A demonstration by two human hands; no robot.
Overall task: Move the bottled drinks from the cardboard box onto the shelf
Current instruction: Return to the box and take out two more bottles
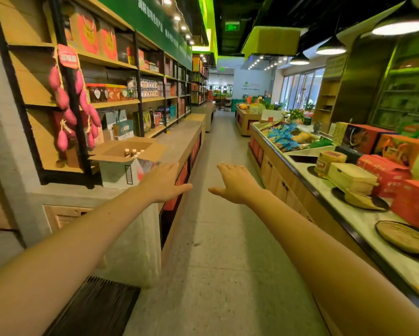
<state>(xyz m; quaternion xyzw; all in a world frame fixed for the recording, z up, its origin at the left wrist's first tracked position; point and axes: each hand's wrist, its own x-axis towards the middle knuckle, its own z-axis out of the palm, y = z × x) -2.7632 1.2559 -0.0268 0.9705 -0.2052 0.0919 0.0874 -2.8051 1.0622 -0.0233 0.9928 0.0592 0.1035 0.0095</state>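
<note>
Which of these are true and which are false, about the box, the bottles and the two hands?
1. The cardboard box has its flaps open. True.
2. The left hand holds a bottle. False: its fingers are straight and it holds nothing.
3. Bottles stand inside the box. True.
4. The box sits on the floor. False: it sits on the grey counter.
5. The right hand is empty. True.
</note>
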